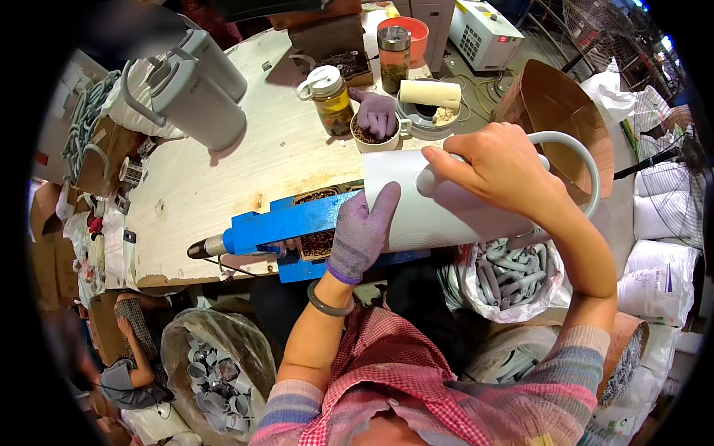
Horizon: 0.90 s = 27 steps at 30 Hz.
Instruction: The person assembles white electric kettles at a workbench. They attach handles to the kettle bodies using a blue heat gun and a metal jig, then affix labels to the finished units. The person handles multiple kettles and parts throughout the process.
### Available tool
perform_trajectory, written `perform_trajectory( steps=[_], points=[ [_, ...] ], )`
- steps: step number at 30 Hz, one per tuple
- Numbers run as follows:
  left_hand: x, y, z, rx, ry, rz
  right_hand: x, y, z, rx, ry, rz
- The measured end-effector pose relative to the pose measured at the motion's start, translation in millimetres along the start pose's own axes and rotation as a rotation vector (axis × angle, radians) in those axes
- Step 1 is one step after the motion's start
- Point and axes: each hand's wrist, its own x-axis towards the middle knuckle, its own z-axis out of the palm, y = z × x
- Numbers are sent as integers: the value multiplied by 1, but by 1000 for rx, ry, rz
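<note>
- White kettle body (pixel 446 204): smooth, matte plastic cylinder, lying on its side across the near edge of the bench (pixel 223 178), with a looped white handle at its right end.
- Left hand (pixel 361 230): in a knitted lilac-grey glove, palm flat against the near side of the kettle body, thumb up on its open left end; a grey-green bangle sits on the wrist.
- Right hand (pixel 491 167): bare, curled over the top of the kettle body near the handle, fingers pressing down, gripping it.
- Blue metal jig (pixel 286 223): boxy, painted, chipped; lies on the bench just left of the kettle body, touching its open end; a dark rod sticks out of its left end.
- Bench top: pale raw plywood, stained and scuffed.
- Finished kettles (pixel 190 89): two, white with grey handles, upright at the far left of the bench.
- Glass jars (pixel 331 97): two, one with a white lid, one with a metal lid, both with dark contents.
- One white cup (pixel 375 137) of small dark parts, a spare glove draped over it.
- Clear bags of grey plastic parts (pixel 509 275): two, below the bench edge.
</note>
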Motion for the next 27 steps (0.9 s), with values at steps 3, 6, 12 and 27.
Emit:
perform_trajectory(
  steps=[3,6,12,27],
  points=[
    [-1,4,-2,-3,-28,-18,3,2,5,-16,58,-15],
    [1,-3,0,11,-7,13,7,6,8,-26,67,2],
    [2,-9,-2,106,2,100,5,4,6,58,34,48],
    [6,-5,-7,234,-55,142,2,5,8,78,-5,41]
  ],
)
